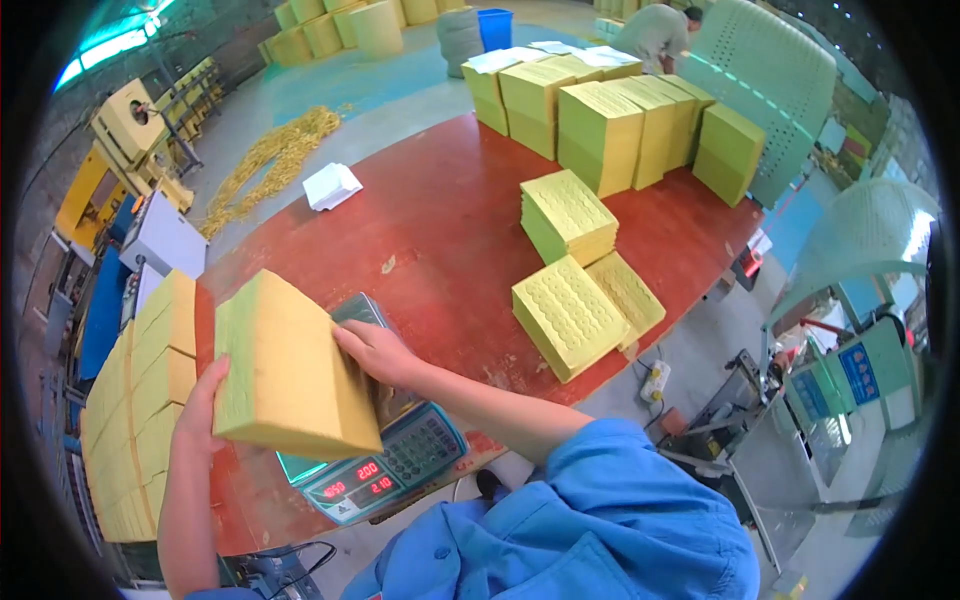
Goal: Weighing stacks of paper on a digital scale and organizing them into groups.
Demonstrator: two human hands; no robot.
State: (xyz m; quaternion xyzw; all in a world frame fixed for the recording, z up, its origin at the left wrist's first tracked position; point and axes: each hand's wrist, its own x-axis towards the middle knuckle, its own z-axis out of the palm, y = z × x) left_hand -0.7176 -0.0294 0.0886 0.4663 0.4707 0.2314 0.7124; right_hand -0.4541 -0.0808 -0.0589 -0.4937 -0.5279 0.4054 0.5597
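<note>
A thick stack of yellow paper (290,370) is held on edge between my two hands, tilted over the scale. My left hand (203,405) presses its left side with the fingers partly hidden behind it. My right hand (375,350) grips the far right side, fingers against the paper. Below and right of the stack shows a digital scale (425,445) with a keypad and a lit red display. The stack covers most of its weighing plate, so I cannot tell whether they touch.
On the red table (430,230), stamped yellow paper stacks (570,310) lie to the right and tall yellow stacks (600,140) stand at the back. Bundled yellow stacks (140,410) line the left side. A folded white paper (331,187) lies far left. Another person (650,35) bends beyond the table.
</note>
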